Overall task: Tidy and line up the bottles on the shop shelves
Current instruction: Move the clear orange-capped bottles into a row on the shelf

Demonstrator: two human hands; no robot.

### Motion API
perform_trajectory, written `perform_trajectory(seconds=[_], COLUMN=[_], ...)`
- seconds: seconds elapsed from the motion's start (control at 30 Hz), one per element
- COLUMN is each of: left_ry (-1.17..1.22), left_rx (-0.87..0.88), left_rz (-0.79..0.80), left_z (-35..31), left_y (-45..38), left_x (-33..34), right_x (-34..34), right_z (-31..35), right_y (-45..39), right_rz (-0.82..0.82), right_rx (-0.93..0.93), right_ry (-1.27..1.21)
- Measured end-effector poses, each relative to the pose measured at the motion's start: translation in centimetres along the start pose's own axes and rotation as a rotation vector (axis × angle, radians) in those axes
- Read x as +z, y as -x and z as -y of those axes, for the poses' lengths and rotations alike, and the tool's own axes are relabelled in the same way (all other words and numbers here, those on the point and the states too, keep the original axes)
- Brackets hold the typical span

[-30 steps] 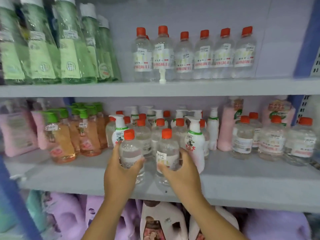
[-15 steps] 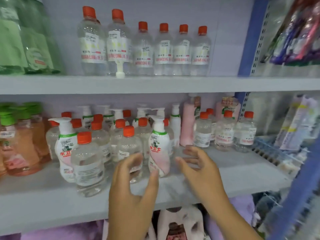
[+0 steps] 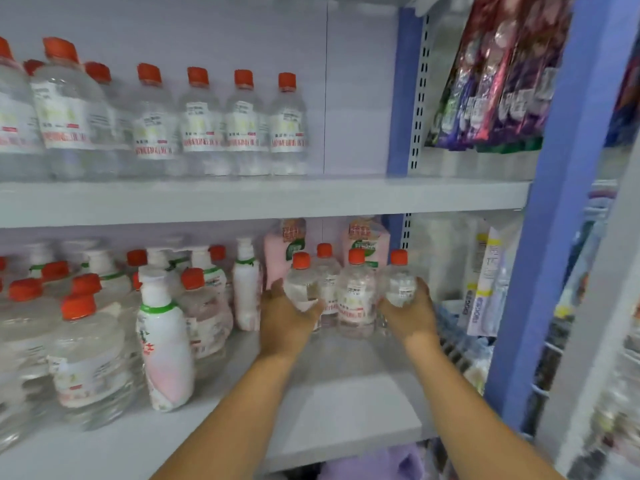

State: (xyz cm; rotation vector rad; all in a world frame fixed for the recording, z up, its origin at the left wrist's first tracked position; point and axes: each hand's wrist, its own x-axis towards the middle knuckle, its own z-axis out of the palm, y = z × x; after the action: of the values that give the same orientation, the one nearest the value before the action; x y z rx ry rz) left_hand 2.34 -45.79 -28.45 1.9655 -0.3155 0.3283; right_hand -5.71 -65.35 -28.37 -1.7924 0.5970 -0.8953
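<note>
A small group of clear bottles with orange caps stands at the right end of the middle shelf (image 3: 332,403). My left hand (image 3: 289,317) grips the leftmost clear bottle (image 3: 300,282) of this group. My right hand (image 3: 410,315) grips the rightmost clear bottle (image 3: 398,284). Between them stand two more, one with a red-printed label (image 3: 356,296) in front and one (image 3: 325,271) behind. Left of my hands are more orange-capped bottles (image 3: 86,355) mixed with white pump bottles (image 3: 164,341).
Two pink refill pouches (image 3: 365,237) stand behind the gripped group. A row of clear orange-capped bottles (image 3: 242,126) lines the upper shelf. A blue upright (image 3: 540,271) bounds the shelf on the right, with hanging packets (image 3: 498,74) and a wire basket of goods beyond.
My view and both hands have moved right along the middle shelf. Both hands were free half a second ago; now they grip the outer bottles of the right-hand group.
</note>
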Motion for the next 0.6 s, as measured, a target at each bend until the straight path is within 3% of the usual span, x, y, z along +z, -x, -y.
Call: perform_trajectory(seconds=[0.17,0.3,0.43,0.6], left_ry=[0.016,0.071,0.067,0.007], left_rx=[-0.034,-0.030,0.022,-0.011], left_rz=[0.034,0.011,-0.160,-0.427], left_z=[-0.8,-1.0,-0.4,1.5], left_y=[1.0,7.0,14.4,18.0], left_x=[-0.8,-5.3,-13.5,-24.2], right_x=[-1.4,-2.0,0.3,5.3], right_z=[-0.5,1.2,4.6,9.7], right_y=[1.6,6.9,12.2,19.2], right_rz=[0.027,0.126,0.387,0.668], right_rx=[-0.048,-0.104,-0.142,-0.199], right_ry=[-0.031,-0.103,-0.180,-0.273])
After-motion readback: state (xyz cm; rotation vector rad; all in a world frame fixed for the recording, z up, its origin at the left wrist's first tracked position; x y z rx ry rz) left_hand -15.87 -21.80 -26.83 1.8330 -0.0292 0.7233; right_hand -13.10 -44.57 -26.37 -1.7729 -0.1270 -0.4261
